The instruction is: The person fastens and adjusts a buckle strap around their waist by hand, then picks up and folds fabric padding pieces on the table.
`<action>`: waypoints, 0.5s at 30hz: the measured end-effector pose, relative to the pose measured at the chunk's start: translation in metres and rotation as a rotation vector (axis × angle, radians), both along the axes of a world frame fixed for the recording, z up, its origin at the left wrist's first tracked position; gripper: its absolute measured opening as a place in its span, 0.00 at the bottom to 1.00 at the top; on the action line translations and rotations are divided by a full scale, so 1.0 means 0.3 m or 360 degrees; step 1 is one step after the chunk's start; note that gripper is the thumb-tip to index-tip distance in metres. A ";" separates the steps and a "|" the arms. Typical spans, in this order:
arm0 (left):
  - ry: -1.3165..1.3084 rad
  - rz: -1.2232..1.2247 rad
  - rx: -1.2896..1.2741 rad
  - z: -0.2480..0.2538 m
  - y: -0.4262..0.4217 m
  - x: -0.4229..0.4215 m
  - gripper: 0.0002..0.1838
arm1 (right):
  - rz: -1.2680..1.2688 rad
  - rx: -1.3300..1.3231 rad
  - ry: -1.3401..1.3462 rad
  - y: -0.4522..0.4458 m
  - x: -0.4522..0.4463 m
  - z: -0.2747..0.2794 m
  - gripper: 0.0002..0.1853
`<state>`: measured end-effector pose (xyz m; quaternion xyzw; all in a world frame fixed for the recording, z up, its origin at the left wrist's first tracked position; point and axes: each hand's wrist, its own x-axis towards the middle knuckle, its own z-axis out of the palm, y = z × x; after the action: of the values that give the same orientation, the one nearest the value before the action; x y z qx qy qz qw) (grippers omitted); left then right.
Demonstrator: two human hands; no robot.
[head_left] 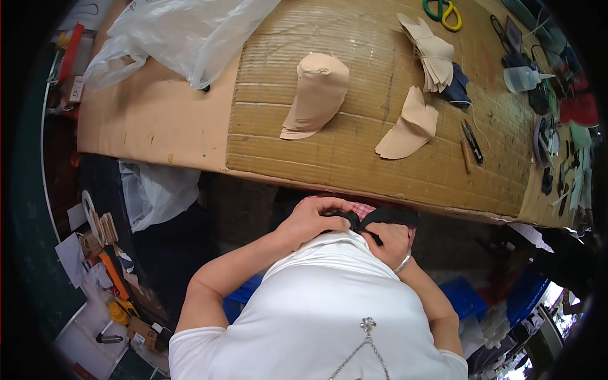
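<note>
My left hand (318, 218) is at my waist, its fingers curled over a black cloth band (398, 216). Close beside it, my right hand (389, 242) wears a bracelet and pinches the same band, near the hem of my white shirt (329, 294). Red checked cloth (362, 208) shows behind the band. The fingertips are partly hidden in the dark fabric. Beyond my hands, on the table, lie a stack of beige cut pieces (318, 95), a smaller beige stack (410, 126) and a tied beige bundle (434, 56).
A cardboard sheet (266, 136) covers much of the table. Thread snips (472, 142), yellow-and-green-handled scissors (451, 18), a dark blue folded piece (457, 88) and a squeeze bottle (522, 79) lie to the right. A plastic bag (171, 41) is at back left.
</note>
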<state>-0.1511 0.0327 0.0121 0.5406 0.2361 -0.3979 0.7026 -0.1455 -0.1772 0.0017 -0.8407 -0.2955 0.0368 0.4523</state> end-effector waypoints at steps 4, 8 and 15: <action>0.0142 0.0071 -0.0149 -0.008 -0.011 0.036 0.20 | -0.0064 -0.0029 -0.0032 -0.005 -0.016 -0.015 0.11; 0.0199 -0.0053 -0.0348 -0.029 0.005 0.080 0.22 | -0.0064 -0.0062 -0.0027 -0.012 -0.030 -0.019 0.13; -0.0014 -0.0530 -0.0349 -0.020 0.062 0.135 0.27 | -0.0130 0.0006 -0.0144 0.001 -0.006 -0.023 0.17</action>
<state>-0.1106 0.0513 0.0063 0.4943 0.0955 -0.5294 0.6828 -0.1474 -0.1769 -0.0053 -0.8521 -0.2810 -0.0202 0.4411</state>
